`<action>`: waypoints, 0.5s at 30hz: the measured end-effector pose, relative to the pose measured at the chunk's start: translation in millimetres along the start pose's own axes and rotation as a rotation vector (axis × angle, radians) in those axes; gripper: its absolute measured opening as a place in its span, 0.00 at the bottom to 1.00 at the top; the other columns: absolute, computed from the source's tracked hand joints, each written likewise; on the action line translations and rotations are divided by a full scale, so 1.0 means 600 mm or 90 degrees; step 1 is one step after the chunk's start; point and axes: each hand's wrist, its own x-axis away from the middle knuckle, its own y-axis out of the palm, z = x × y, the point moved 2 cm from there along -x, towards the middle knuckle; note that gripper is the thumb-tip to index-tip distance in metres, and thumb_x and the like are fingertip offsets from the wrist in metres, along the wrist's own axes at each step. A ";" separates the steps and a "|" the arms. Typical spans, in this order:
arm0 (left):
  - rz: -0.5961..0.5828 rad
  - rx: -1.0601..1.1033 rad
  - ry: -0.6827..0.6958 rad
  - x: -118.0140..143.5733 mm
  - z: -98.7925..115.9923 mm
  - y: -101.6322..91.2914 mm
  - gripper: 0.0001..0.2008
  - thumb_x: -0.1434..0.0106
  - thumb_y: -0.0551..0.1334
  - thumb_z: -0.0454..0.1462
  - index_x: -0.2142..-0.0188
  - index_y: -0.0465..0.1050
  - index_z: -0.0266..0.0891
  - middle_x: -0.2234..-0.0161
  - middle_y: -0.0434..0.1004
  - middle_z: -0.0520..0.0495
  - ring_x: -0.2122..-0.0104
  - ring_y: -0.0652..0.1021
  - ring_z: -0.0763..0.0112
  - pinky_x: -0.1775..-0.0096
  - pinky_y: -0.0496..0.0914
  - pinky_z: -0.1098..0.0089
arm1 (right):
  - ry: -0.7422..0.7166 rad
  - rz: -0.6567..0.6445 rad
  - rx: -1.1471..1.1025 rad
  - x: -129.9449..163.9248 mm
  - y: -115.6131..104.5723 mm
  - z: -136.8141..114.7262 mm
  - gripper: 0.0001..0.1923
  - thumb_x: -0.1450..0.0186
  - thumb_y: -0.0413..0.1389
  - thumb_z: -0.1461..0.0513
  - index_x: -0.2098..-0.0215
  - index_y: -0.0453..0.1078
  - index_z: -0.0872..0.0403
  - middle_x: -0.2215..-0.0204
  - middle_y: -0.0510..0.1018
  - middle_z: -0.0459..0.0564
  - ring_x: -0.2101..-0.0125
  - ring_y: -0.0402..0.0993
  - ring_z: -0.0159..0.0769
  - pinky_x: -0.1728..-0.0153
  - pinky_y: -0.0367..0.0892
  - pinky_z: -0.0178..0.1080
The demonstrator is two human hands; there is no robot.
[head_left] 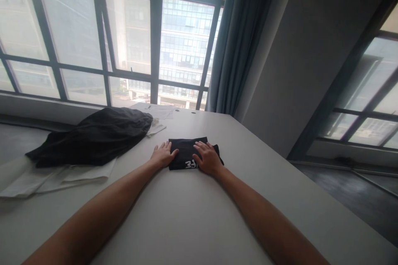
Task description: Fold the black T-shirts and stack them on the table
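A black garment with white lettering [183, 149], folded into a compact rectangle, lies on the white table [186, 211] in front of me. My left hand [163, 155] rests at its left edge, fingers stretched out and the thumb on the cloth. Flat on its right part is my right hand [207, 158], with fingers spread, covering some of the lettering. A bit of dark cloth sticks out past the right hand. Whether the garment is a T-shirt I cannot tell.
Left on the table, a heap of dark cloth [99, 136] lies over white cloth [71, 180] that hangs toward the table's left side. White papers [161, 112] lie at the far end. Beyond are windows [130, 33], a grey-blue curtain [239, 41] and a grey pillar [304, 58].
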 end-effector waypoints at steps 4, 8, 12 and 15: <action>0.086 0.030 0.007 0.008 0.009 -0.007 0.32 0.28 0.44 0.50 0.33 0.58 0.35 0.31 0.52 0.37 0.31 0.56 0.58 0.34 0.51 0.52 | -0.025 -0.163 -0.067 -0.002 0.016 -0.027 0.31 0.28 0.44 0.45 0.33 0.61 0.51 0.33 0.61 0.51 0.33 0.54 0.42 0.34 0.47 0.49; 0.136 0.064 0.156 0.033 0.047 -0.008 0.28 0.28 0.47 0.51 0.39 0.68 0.38 0.34 0.62 0.41 0.34 0.63 0.60 0.35 0.54 0.57 | 0.080 -0.218 -0.046 -0.005 0.015 0.009 0.41 0.32 0.43 0.37 0.30 0.56 0.52 0.31 0.55 0.52 0.31 0.47 0.46 0.33 0.45 0.50; 0.043 0.057 0.303 0.057 0.088 0.004 0.30 0.32 0.54 0.51 0.36 0.65 0.39 0.34 0.62 0.42 0.34 0.62 0.58 0.34 0.55 0.57 | 0.177 -0.242 -0.010 -0.004 0.007 0.061 0.48 0.35 0.41 0.32 0.29 0.54 0.54 0.30 0.52 0.52 0.30 0.44 0.47 0.33 0.44 0.49; 0.005 0.035 0.330 0.061 0.098 0.009 0.29 0.31 0.53 0.47 0.33 0.59 0.40 0.32 0.57 0.43 0.32 0.57 0.60 0.34 0.53 0.56 | 0.256 -0.260 0.018 0.001 0.003 0.095 0.50 0.36 0.39 0.32 0.29 0.52 0.54 0.29 0.49 0.52 0.30 0.43 0.48 0.33 0.44 0.51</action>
